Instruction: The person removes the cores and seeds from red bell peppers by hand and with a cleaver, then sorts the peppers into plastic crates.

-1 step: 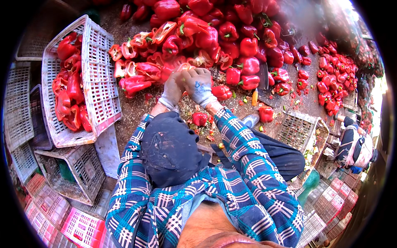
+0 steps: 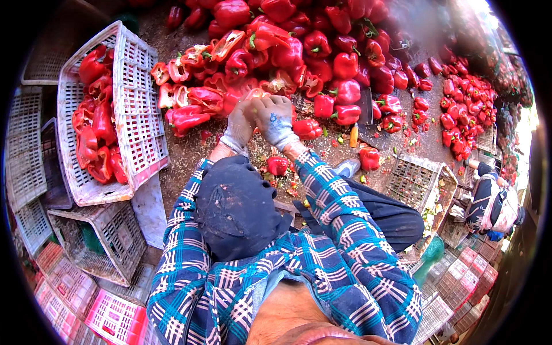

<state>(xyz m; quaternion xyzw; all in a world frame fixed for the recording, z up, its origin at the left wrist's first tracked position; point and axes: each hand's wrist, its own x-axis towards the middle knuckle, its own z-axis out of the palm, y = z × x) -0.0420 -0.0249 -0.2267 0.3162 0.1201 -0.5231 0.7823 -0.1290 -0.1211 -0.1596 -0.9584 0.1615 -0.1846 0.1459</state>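
Observation:
My left hand point(image 2: 237, 125) and my right hand point(image 2: 277, 122), both in worn grey gloves, meet at the near edge of a big pile of red bell peppers point(image 2: 299, 46) on the dirt ground. Together they grip a red pepper point(image 2: 256, 93), mostly hidden by the fingers. Split-open pepper halves point(image 2: 190, 95) lie just left of the hands. A tilted white plastic crate point(image 2: 135, 115) on the left holds cut red peppers point(image 2: 92, 132). A single pepper point(image 2: 278, 165) lies on the ground under my right forearm.
Empty grey crates point(image 2: 98, 241) and pink crates point(image 2: 115, 319) are stacked at lower left. Another crate point(image 2: 420, 178) with scraps stands by my right knee. A second person point(image 2: 489, 201) crouches at far right beside more peppers point(image 2: 460, 109). Seeds and scraps litter the ground.

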